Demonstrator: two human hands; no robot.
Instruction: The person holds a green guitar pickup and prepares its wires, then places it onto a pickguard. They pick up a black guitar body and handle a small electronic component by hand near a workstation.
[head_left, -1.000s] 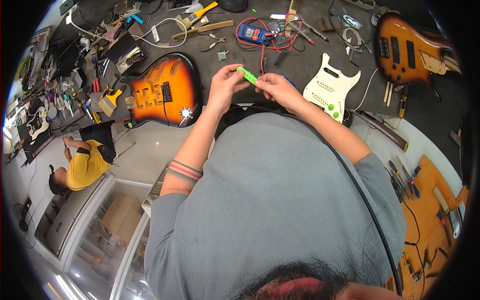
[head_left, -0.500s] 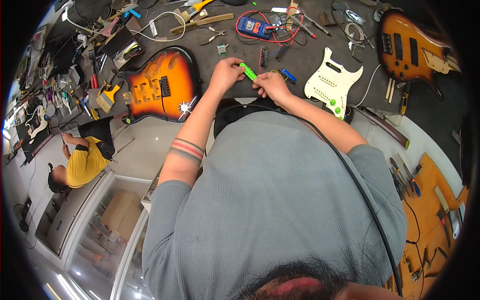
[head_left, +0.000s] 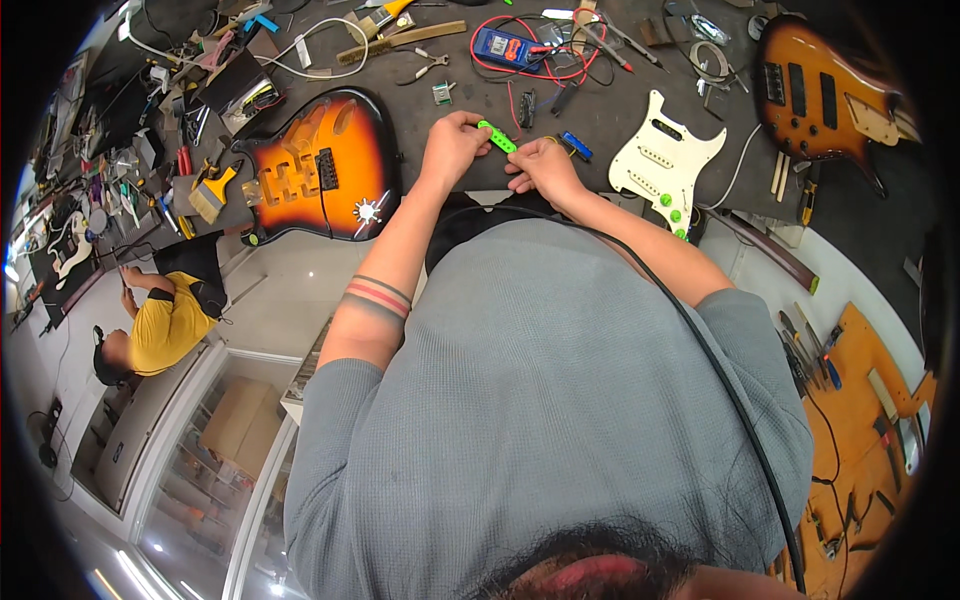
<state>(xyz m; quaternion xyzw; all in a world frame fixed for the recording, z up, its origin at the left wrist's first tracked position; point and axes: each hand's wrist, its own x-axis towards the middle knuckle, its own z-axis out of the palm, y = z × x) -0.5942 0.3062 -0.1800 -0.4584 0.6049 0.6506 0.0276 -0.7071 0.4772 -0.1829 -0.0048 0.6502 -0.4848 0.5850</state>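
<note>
- Upper left of centre, a sunburst guitar body (head_left: pixel 368 145) lies on the table (head_left: pixel 612 110).
- Upper centre, the left hand (head_left: pixel 453 152) pinches a bright green pickup cover (head_left: pixel 498 138).
- Just right, the right hand (head_left: pixel 547 172) has its fingertips at the cover's lower end; whether they grip it, I can't tell from here.
- Beside it, a blue pickup (head_left: pixel 577 146).
- Upper right, a cream pickguard (head_left: pixel 672 162), then a sunburst bass body (head_left: pixel 812 88).

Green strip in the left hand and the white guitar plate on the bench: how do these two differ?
The green strip is small and narrow; the white guitar plate is much larger, with a curving outline. The green strip is held in the left hand, while the white guitar plate lies on the bench. Both show bright green: the strip throughout, the plate on its knobs.
</note>
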